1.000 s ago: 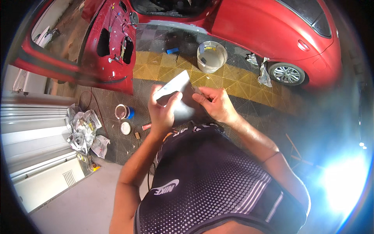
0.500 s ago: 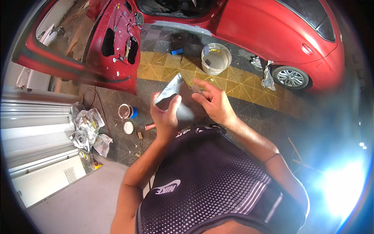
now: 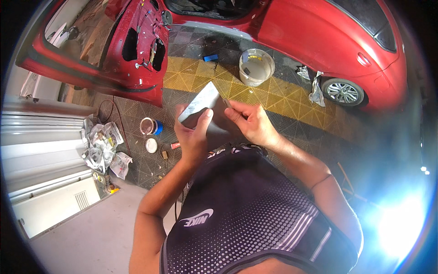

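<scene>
– What is being held?

– A flat pale grey sheet [image 3: 199, 101], rectangular, tilted so that one corner points up and away from the chest. It sits in front of the person, above the dark tiled floor [image 3: 292, 132].

– Which of the hands has it?

– The left hand [image 3: 194, 137] is closed around its lower end, thumb pressed on the face of the sheet. The right hand [image 3: 250, 122] is just beside it, fingers drawn narrow and pinched together at the sheet's near edge; whether they grip the sheet itself or something small against it I cannot tell.

– And beyond the hands?

– Straight past them stands a white bucket [image 3: 256, 67] on a yellow strip of the tiles, with a small blue object [image 3: 211, 58] near it. Behind that is a red car [image 3: 328, 41], its open door [image 3: 137, 50] stripped of trim, off to the left of the left hand.

– Anything lower down on the left?

– A round tin with a blue side [image 3: 150, 126], a white lid [image 3: 151, 145] just beside it, and crumpled newspaper [image 3: 102, 146] farther out.
</scene>
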`<act>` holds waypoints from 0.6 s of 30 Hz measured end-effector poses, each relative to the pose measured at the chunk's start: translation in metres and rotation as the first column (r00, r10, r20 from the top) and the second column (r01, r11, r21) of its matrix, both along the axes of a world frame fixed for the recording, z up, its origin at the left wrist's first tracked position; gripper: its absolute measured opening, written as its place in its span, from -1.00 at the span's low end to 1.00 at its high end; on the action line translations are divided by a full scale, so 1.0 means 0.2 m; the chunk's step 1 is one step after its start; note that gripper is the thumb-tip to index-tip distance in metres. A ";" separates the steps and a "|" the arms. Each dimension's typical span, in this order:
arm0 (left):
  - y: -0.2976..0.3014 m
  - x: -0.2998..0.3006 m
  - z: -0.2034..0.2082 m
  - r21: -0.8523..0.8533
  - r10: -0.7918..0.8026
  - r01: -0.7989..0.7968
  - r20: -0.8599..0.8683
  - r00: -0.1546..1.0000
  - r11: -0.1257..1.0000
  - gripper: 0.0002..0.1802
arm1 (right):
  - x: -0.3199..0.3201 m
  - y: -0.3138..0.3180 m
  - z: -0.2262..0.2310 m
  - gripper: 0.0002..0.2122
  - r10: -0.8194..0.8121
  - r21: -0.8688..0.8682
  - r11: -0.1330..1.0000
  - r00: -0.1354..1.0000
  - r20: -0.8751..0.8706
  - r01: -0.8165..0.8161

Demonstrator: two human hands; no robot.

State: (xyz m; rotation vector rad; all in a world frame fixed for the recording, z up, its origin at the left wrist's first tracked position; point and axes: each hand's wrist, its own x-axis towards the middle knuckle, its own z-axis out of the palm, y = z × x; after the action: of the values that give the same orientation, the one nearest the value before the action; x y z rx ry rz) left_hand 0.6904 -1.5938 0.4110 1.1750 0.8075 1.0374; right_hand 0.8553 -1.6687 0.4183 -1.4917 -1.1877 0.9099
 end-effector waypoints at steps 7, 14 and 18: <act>0.01 -0.01 -0.04 0.026 -0.077 0.076 0.046 0.996 0.997 -0.75 | 0.11 0.03 0.04 -0.82 0.182 -0.114 0.977 0.983 -0.009 -0.182; 0.00 -0.01 -0.04 0.005 -0.142 0.142 0.043 0.989 0.990 -0.76 | 0.13 0.04 0.00 -0.76 0.221 -0.114 0.965 0.965 -0.141 -0.237; 0.03 0.09 0.01 -0.002 0.060 -0.060 0.005 0.998 0.998 -0.78 | 0.02 0.06 -0.08 -0.76 -0.108 0.001 0.994 0.979 -0.174 0.110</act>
State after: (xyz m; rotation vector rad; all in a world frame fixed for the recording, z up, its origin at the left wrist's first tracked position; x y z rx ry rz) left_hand 0.7083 -1.5882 0.4134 1.1527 0.8436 1.0881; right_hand 0.8601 -1.6560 0.4023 -1.4238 -0.9736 0.9370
